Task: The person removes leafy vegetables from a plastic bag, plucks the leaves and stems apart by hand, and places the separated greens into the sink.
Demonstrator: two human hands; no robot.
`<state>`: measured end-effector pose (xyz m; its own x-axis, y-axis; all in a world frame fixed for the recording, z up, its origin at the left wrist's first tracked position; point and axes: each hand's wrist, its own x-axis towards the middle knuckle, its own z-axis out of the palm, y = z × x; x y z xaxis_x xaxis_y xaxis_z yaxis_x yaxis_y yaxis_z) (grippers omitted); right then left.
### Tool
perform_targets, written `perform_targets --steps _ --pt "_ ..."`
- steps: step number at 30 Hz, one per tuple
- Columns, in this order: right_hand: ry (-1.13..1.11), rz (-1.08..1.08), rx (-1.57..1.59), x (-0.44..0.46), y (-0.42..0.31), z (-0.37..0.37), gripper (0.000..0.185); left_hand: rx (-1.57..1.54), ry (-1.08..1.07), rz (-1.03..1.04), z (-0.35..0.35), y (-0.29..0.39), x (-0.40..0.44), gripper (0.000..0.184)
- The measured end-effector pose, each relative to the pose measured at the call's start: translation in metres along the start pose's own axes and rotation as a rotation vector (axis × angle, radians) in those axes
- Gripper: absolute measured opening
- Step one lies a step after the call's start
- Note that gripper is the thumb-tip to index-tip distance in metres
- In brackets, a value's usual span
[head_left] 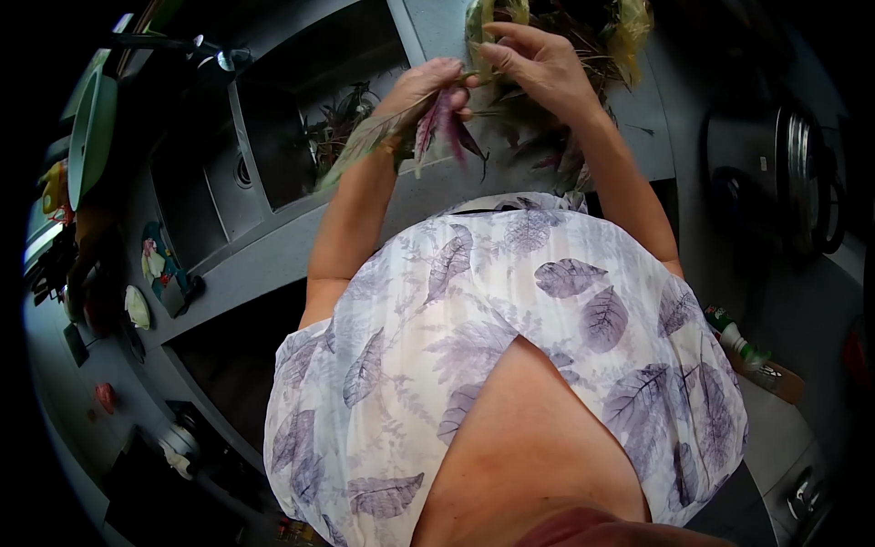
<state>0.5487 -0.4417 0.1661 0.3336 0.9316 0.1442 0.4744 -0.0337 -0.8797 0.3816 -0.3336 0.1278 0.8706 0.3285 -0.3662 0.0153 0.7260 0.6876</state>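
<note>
My left hand (424, 87) is closed round a stem of leafy greens (439, 123), purple-red and green like amaranth. Long green leaves trail from it over my left wrist, blurred by motion. Just right of it, my right hand (545, 71) is raised with thumb and forefinger apart and nothing visible between them. Under and behind the right hand lies a heap of the same greens (583, 23) on the counter, beside a translucent yellow plastic bag (631, 41). More picked greens (342, 128) sit in the right basin of the sink.
The steel double sink (251, 146) has a faucet (214, 53) at its back. A pale green basin (93, 137) stands at far left. The grey counter edge (273, 239) runs in front of me. A dark appliance (775, 173) and a bottle (736, 339) are on the right.
</note>
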Motion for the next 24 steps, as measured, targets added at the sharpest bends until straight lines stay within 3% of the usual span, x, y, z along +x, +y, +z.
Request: perform_targets --steps 2,4,6,7,9,10,12,14,15,20,24 --pt "0.108 -0.017 0.23 -0.004 -0.002 -0.021 0.03 0.047 0.057 0.085 -0.01 0.012 -0.012 0.022" --pt "0.137 -0.04 0.099 -0.014 0.007 -0.059 0.025 0.054 0.175 0.178 -0.02 0.035 -0.032 0.02" --pt "0.179 0.13 0.141 -0.028 0.018 -0.086 0.021 0.047 0.256 0.316 -0.043 0.05 -0.047 0.019" --pt "0.168 0.215 0.076 -0.034 0.022 -0.096 0.02 0.096 0.276 0.275 -0.065 0.059 -0.054 0.019" --pt "0.144 0.387 -0.05 -0.049 0.031 -0.11 0.018 0.2 0.525 0.303 -0.087 0.07 -0.064 0.018" --pt "0.171 0.404 -0.022 -0.055 0.04 -0.113 0.018 0.333 0.628 0.357 -0.098 0.068 -0.067 0.013" --pt "0.22 0.442 0.04 -0.069 0.063 -0.109 0.018 0.574 0.786 0.286 -0.148 0.057 -0.063 0.024" --pt "0.289 0.451 0.005 -0.073 0.077 -0.099 0.02 1.479 0.956 0.271 -0.18 0.045 -0.063 0.037" --pt "0.324 0.434 -0.01 -0.072 0.079 -0.094 0.02 1.795 1.138 0.297 -0.153 0.042 -0.066 0.044" --pt "0.483 0.202 -0.401 -0.064 0.071 -0.079 0.028 1.14 0.693 0.507 -0.075 0.029 -0.046 0.023" --pt "0.386 0.181 -0.425 -0.055 0.056 -0.07 0.029 1.201 0.224 0.576 0.004 0.013 -0.029 0.018"
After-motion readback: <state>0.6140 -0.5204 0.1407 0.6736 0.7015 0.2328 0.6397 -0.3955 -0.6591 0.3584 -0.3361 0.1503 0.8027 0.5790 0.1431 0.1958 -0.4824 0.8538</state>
